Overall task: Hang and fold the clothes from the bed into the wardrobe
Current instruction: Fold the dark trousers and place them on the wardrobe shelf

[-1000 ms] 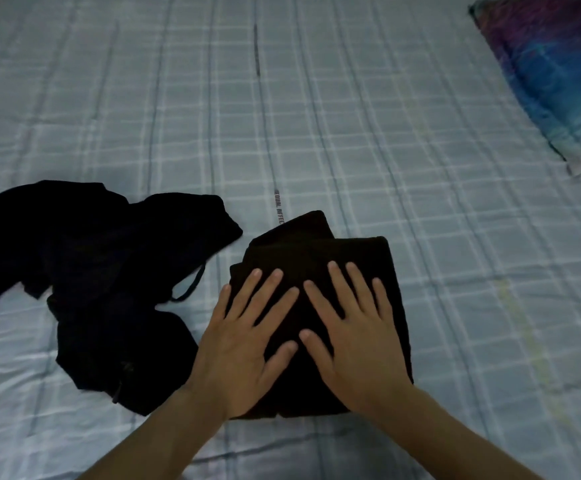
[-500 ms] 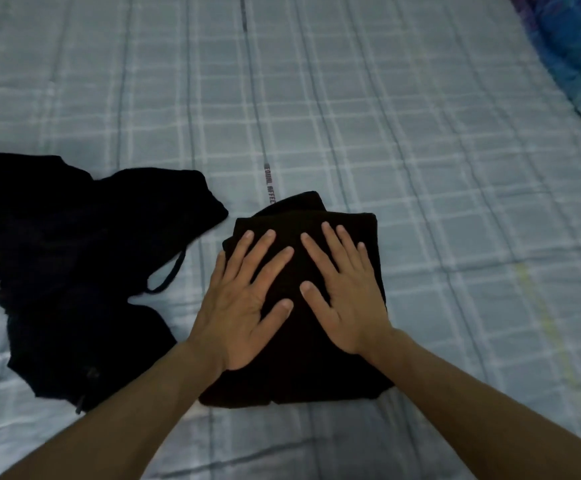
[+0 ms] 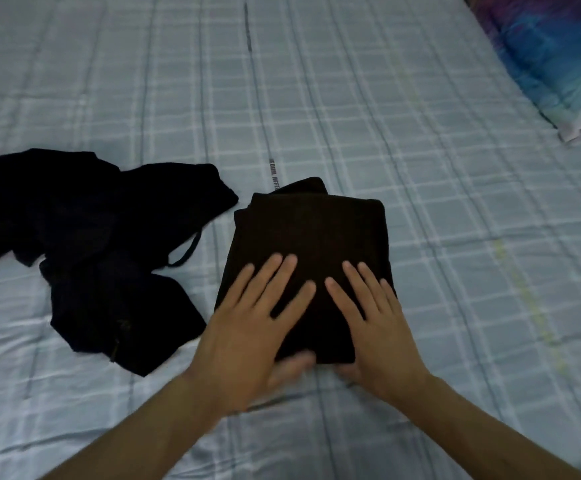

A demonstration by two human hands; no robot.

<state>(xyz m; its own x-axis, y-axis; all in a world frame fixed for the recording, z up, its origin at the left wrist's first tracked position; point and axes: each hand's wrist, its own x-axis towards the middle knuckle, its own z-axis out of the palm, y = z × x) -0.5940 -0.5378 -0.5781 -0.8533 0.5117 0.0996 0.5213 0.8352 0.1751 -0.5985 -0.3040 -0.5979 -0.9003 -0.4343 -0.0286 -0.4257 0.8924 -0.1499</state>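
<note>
A black garment (image 3: 313,230), folded into a neat rectangle, lies on the checked blue bed sheet (image 3: 351,116) in front of me. My left hand (image 3: 247,323) and my right hand (image 3: 375,327) lie flat side by side on its near half, fingers straight and spread. Both thumbs sit at the garment's near edge; the left one is blurred, and whether they reach under the cloth cannot be made out. To the left, a heap of unfolded black clothing (image 3: 91,244) with a thin strap lies crumpled on the sheet.
A pillow (image 3: 552,53) in a blue and purple cover lies at the far right corner of the bed. Bare sheet stretches beyond and to the right of the folded garment. No wardrobe is in view.
Both hands have slid back along the folded garment from its far half to its near edge, and the thumbs have dropped to that edge. The garment itself has stayed in place.
</note>
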